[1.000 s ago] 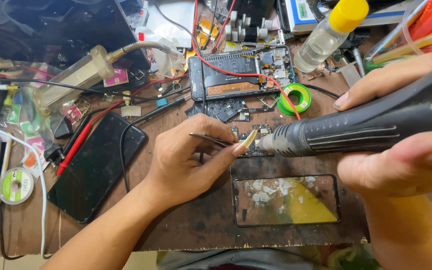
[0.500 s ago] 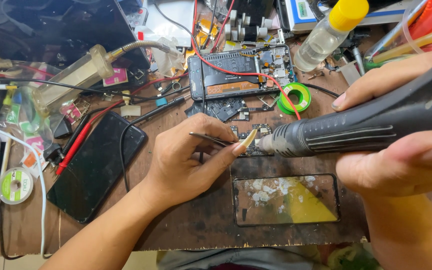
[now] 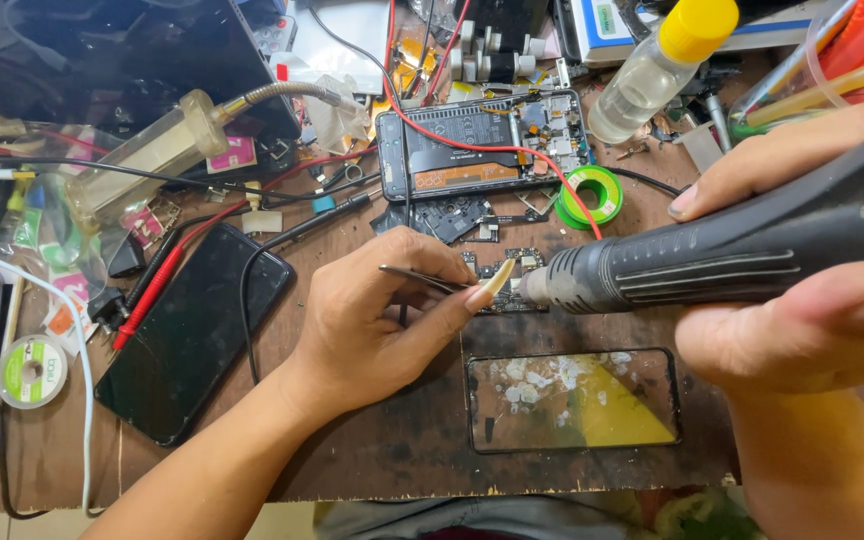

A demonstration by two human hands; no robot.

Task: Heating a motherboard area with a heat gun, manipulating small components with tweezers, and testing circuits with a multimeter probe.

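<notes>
The left hand (image 3: 382, 320) pinches thin tweezers (image 3: 422, 280), fingers closed around them, tips aimed at a small circuit board (image 3: 497, 283) near the middle of the table (image 3: 392, 450); the right hand (image 3: 802, 300) is wrapped tight round a black hot-air tool (image 3: 732, 262), its nozzle just beside the board, perhaps touching it; a glass phone panel (image 3: 572, 400) lies towards the front edge; an opened phone (image 3: 482, 150) and green tape roll (image 3: 592, 195) sit behind; a black phone (image 3: 192, 335) lies left.

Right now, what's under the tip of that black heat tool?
A small dark circuit board lies on the worn wooden bench under the heat tool nozzle. The left hand with tweezers covers the board's left part, hiding it.
</notes>
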